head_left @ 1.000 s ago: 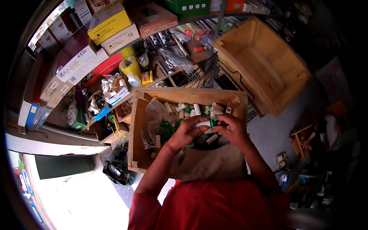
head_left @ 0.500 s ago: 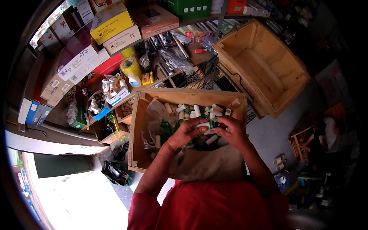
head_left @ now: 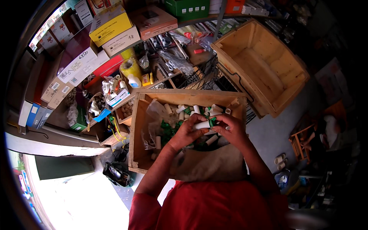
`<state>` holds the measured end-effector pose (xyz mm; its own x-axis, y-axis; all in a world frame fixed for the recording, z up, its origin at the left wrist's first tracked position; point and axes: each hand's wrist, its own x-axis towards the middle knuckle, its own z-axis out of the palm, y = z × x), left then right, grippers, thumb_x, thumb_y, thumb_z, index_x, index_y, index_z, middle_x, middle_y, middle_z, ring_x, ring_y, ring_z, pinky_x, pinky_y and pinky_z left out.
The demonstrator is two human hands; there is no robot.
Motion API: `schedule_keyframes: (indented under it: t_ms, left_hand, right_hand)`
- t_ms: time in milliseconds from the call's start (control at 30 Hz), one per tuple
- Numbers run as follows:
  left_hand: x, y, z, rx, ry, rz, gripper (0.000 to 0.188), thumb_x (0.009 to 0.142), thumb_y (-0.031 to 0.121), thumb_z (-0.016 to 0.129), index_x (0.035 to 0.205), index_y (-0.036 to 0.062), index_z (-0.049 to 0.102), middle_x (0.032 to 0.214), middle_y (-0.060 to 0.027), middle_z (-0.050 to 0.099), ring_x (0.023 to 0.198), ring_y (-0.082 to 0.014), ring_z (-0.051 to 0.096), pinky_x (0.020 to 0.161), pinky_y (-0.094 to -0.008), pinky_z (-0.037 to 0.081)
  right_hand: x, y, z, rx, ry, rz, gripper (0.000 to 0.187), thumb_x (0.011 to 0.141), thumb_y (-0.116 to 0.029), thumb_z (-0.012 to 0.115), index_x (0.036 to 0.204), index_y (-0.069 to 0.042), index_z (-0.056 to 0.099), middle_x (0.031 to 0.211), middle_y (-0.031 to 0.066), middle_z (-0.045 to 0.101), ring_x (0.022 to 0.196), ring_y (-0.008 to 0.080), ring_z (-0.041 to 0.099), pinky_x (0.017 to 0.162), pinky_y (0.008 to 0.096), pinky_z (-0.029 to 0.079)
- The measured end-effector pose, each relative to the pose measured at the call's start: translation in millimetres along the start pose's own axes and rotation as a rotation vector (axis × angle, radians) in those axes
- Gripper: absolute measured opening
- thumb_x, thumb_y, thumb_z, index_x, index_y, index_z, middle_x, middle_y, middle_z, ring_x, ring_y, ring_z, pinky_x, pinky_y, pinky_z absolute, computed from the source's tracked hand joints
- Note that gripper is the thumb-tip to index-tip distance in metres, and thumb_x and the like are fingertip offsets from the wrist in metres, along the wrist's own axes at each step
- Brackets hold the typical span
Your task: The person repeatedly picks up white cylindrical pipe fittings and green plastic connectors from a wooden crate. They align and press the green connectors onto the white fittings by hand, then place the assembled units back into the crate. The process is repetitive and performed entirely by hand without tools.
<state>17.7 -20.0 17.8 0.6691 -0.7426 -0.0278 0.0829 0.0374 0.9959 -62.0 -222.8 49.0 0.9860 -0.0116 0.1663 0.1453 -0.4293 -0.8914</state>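
Above the middle of a wooden box (head_left: 135,130), my two hands meet at a short white plastic tube (head_left: 201,125). My left hand (head_left: 185,133) is closed round the tube's left part, thumb below and fingers above. At the tube's right end sits a green plastic piece (head_left: 212,122), pinched by the fingers of my right hand (head_left: 232,129). Whether the green piece is pushed fully onto the tube I cannot tell. Under my hands the box holds several white tubes (head_left: 168,109), loose green pieces (head_left: 167,128) and a clear plastic bag (head_left: 154,112). Brown cloth (head_left: 209,163) lies over its near side.
A second wooden box (head_left: 264,61) stands tilted at the far right. Shelves at the left and back carry cartons, such as a yellow box (head_left: 111,27), and a tray of white fittings (head_left: 115,92). A black bag (head_left: 116,173) and slippers (head_left: 281,161) lie on the floor.
My left fingers have shifted on the white tube, so more of it shows. The green piece stays at its right end in my right fingers. The view has moved slightly.
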Motion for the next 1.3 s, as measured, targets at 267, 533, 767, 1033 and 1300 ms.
schedule_keyframes:
  t_ms: [267,533,767,1033,1300]
  left_hand:
    - [1,-4,-3,0.058,0.011,0.031,0.031,0.088,0.010,0.072,0.114,0.0037,0.057,0.104,-0.0011,0.063,0.095,-0.0084,0.057,0.083,-0.0256,0.048]
    - [-1,6,-3,0.008,-0.023,-0.042,0.028,0.091,0.015,0.068,0.114,0.0013,0.058,0.096,-0.0009,0.063,0.088,-0.0070,0.056,0.079,-0.0244,0.047]
    - [-1,7,-5,-0.090,-0.090,-0.062,0.028,0.098,0.026,0.059,0.109,0.0004,0.059,0.083,0.0000,0.059,0.076,-0.0076,0.053,0.072,-0.0245,0.045]
    - [-1,7,-12,-0.116,-0.111,-0.157,0.030,0.099,0.031,0.056,0.101,0.0016,0.060,0.079,0.0006,0.059,0.075,-0.0074,0.054,0.072,-0.0246,0.046]
    - [1,-1,-11,-0.086,-0.085,-0.069,0.032,0.098,0.030,0.058,0.110,0.0002,0.060,0.083,-0.0003,0.061,0.077,-0.0077,0.055,0.073,-0.0245,0.046]
  right_hand:
    - [0,1,-1,-0.005,-0.008,-0.017,0.032,0.080,-0.006,0.076,0.109,-0.001,0.062,0.090,0.0049,0.064,0.074,0.0114,0.064,0.065,0.0257,0.051]
    - [0,3,0,-0.004,-0.003,-0.024,0.032,0.080,-0.005,0.076,0.109,-0.001,0.062,0.091,0.0052,0.064,0.077,0.0119,0.064,0.066,0.0257,0.051]
    - [0,-2,0,0.032,0.008,-0.058,0.033,0.080,0.001,0.073,0.111,-0.002,0.062,0.096,0.0058,0.064,0.082,0.0135,0.066,0.070,0.0258,0.053]
    - [1,-5,-2,0.037,-0.011,-0.049,0.035,0.082,0.003,0.070,0.115,-0.004,0.061,0.105,0.0067,0.064,0.087,0.0141,0.066,0.073,0.0257,0.054]
    - [1,-6,-1,0.056,0.002,-0.037,0.038,0.082,0.004,0.068,0.118,-0.006,0.061,0.106,0.0061,0.064,0.089,0.0135,0.066,0.074,0.0253,0.054]
